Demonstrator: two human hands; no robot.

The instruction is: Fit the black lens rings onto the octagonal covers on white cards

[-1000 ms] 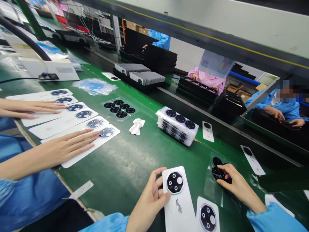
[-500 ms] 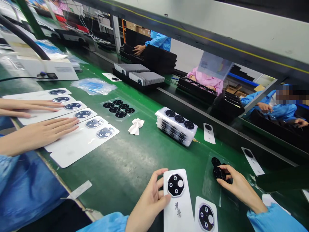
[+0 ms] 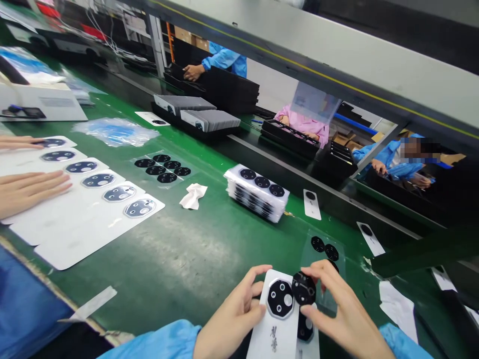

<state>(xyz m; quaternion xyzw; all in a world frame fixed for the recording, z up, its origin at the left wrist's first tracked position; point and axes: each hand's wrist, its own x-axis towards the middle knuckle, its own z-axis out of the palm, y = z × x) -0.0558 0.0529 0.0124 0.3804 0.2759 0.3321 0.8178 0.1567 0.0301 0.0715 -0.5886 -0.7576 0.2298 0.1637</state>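
My left hand (image 3: pixel 234 314) grips the left edge of a white phone back panel (image 3: pixel 261 331) bearing a black octagonal camera area and dark lettering. Between the thumb and fingers of my right hand (image 3: pixel 342 311) is a round black camera lens cover (image 3: pixel 304 288). The cover is held beside the octagon, overlapping the panel's right edge. A second white panel (image 3: pixel 313 345) lies beneath and to the right, its camera area partly hidden by my right hand. Behind that hand lies a clear film sheet (image 3: pixel 339 244) with several black lens covers on it.
A stack of clear sheets with lens covers (image 3: pixel 258 197) stands mid-table. Farther left are another such sheet (image 3: pixel 160 169), a crumpled tissue (image 3: pixel 193 196) and a row of white panels (image 3: pixel 93 224) under a co-worker's hands (image 3: pixel 33 192). Single panels (image 3: pixel 312 205) lie along the ledge.
My right hand has moved left from the film sheet to the panel, carrying a lens cover. My left hand keeps its hold on the panel. The view has shifted right.
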